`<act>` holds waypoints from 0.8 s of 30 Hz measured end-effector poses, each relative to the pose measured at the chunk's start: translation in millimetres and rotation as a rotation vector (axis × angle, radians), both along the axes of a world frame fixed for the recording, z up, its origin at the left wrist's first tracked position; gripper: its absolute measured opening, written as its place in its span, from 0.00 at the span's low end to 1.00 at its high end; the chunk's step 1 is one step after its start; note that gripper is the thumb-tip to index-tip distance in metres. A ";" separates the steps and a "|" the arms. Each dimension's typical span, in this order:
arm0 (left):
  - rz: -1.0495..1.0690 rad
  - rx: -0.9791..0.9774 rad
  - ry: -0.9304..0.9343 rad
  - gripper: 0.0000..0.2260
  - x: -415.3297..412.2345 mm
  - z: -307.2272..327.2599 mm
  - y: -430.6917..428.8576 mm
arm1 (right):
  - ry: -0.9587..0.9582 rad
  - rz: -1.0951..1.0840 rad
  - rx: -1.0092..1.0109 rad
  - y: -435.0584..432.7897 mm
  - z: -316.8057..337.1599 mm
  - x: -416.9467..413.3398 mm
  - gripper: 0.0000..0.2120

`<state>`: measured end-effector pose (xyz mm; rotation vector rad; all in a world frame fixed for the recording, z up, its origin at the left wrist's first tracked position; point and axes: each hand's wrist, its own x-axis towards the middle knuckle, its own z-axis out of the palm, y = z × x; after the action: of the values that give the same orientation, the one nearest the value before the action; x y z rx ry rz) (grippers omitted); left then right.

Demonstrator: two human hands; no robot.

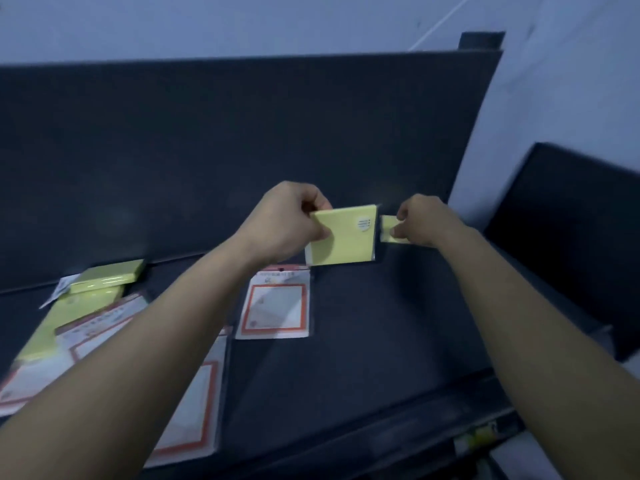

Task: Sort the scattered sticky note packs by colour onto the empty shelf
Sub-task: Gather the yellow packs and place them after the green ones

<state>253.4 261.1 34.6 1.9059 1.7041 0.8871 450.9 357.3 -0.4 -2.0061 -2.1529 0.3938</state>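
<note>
Pinching yellow pack (343,237) by upper left corner with left grip (291,223), fingers curled round corner. Held upright, face forward, round sticker (363,223) near upper right corner. Lower edge close to rear of shelf (381,341), in front of back panel (242,133); contact not determinable. Pinching small pack (389,229), also yellow, with right grip (422,220), just right of yellow pack, narrow gap between. Lying flat just below yellow pack: white pack (277,303), orange-bordered. Resting at far left of shelf: yellow stack (107,278), partly overlapped by other white packs (104,334).
</note>
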 end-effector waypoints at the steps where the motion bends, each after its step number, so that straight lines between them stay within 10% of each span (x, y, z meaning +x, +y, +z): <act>1: -0.007 0.000 -0.002 0.06 9.2 -1.3 7.5 | -0.006 -0.012 -0.017 7.3 -3.7 9.3 0.17; 12: 0.001 -0.022 0.040 0.06 52.6 -14.8 50.8 | -0.027 0.063 -0.236 62.6 -23.3 56.6 0.37; 24: -0.029 0.042 0.015 0.06 51.7 -3.7 22.2 | 0.295 -0.035 0.209 3.4 5.6 56.4 0.05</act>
<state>305.1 283.2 30.9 1.9647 1.6744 0.9064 507.3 360.7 5.2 -1.7477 -1.8935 0.4118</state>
